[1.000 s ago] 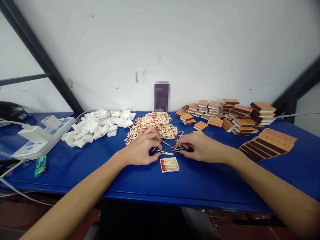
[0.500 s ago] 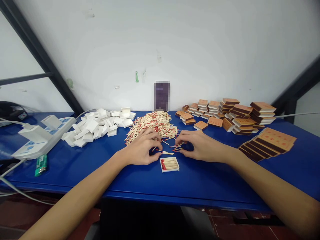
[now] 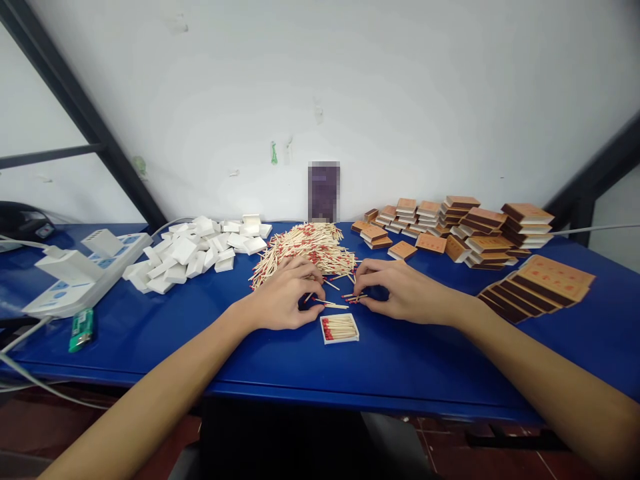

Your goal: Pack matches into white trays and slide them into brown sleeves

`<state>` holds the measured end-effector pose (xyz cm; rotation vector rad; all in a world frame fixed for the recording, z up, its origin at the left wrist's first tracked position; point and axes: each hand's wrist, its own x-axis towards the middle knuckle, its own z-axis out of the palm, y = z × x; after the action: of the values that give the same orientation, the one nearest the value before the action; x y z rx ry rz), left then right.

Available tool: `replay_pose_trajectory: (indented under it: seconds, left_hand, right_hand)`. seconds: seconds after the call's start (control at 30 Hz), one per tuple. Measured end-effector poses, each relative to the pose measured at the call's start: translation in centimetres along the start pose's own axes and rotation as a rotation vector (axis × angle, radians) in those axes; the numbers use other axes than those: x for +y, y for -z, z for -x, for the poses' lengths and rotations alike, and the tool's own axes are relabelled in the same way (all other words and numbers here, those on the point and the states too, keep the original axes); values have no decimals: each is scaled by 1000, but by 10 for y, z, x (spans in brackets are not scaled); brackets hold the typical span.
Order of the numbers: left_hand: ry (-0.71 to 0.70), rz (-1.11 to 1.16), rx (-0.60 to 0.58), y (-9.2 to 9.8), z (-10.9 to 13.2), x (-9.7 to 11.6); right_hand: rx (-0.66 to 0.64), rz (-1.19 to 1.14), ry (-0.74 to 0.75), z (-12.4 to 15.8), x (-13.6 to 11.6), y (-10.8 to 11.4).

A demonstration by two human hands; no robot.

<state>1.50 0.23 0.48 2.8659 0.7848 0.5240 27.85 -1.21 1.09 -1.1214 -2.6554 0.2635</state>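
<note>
Red-tipped matches (image 3: 305, 240) form a large heap at the middle of the blue table. My left hand (image 3: 291, 293) rests at the heap's front edge, thumb and fingers curled around a few matches (image 3: 334, 305). Facing it, my right hand (image 3: 393, 290) has its thumb and fingertips closed on a small bunch of matches (image 3: 348, 297). In front of both hands lies a white matchbox tray (image 3: 341, 341), holding a layer of matches with their red heads to the left. A few loose matches are scattered between the hands.
White trays (image 3: 185, 250) are piled at the left, beside a power strip (image 3: 75, 293) and a green packet (image 3: 81, 329). Brown matchboxes (image 3: 483, 247) stand stacked at the right, with fanned sleeves (image 3: 555, 280) nearer me. A blurred dark panel (image 3: 324, 193) stands behind the heap.
My right hand's fingertips have drawn together on the matches and shifted slightly left. The left hand stays nearly still.
</note>
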Motion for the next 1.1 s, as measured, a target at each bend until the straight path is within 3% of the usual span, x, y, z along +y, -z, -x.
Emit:
replay_pose_trajectory:
  seconds: [0.57,0.77,0.97,1.1]
  left_hand:
    - [-1,42,-22,-2,-1,1]
    - [36,56,-45,-4,-4,2]
    - [86,-26,-196,7,-15,10]
    - [24,-125,-374,19,-31,15]
  right_hand:
    - [19,-48,53,-2,-2,-10]
    - [48,183,113,-2,-8,-11]
    - [92,509,200,-8,-15,-18]
    - [49,474,178,-12,-17,-19]
